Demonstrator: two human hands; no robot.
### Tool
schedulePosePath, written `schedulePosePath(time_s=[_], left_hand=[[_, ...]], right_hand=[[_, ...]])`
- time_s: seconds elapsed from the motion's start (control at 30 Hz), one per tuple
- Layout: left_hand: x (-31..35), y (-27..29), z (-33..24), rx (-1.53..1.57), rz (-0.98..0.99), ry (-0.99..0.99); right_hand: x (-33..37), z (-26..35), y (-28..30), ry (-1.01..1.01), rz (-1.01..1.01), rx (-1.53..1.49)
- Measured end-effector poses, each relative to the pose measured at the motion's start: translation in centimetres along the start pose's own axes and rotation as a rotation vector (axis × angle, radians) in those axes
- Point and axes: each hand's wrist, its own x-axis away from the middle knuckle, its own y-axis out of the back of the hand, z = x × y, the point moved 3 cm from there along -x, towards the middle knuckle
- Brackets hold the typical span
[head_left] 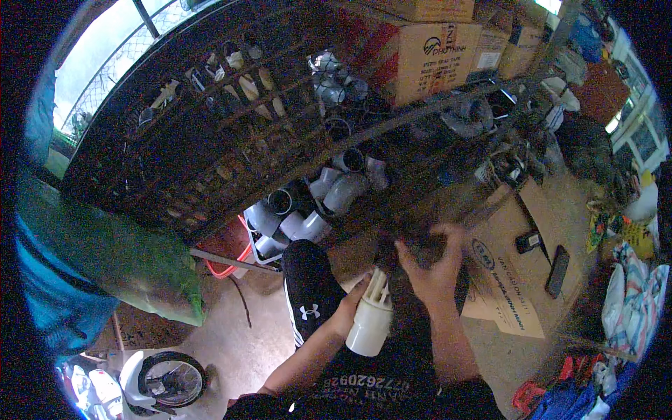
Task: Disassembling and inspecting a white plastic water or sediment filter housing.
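My left hand (346, 312) is closed around a white plastic cylindrical fitting (369, 329), held tilted in front of my lap. Several slim cream-white prongs rise from its upper end. To the right, my right hand (435, 269) is raised apart from the fitting. Its thumb and fingers are spread, slightly smeared by motion, against a dark area where I make out nothing held. My black-trousered left knee (304, 269) stands beside the left hand.
Grey pipe elbows (346, 192) fill a rack ahead, below a dark shelf of small fittings (252, 91). Flattened cardboard (504, 294) at right bears a dark phone-like device (557, 271). A green sack (126, 245) lies left, near a motorbike wheel (171, 379). Boxes (437, 59) stand behind.
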Motion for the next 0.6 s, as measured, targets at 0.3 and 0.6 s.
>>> schedulePosePath(time_s=[0.3,0.6], left_hand=[[0.0,0.8,-1.3,-0.098,0.248,0.076],[-0.3,6.1,-2.5,-0.764,0.001,-0.384]], right_hand=[[1.0,-4.8,1.4,-0.689,-0.222,-1.059],[2.7,-1.5,0.7,0.145,0.417,-0.058]])
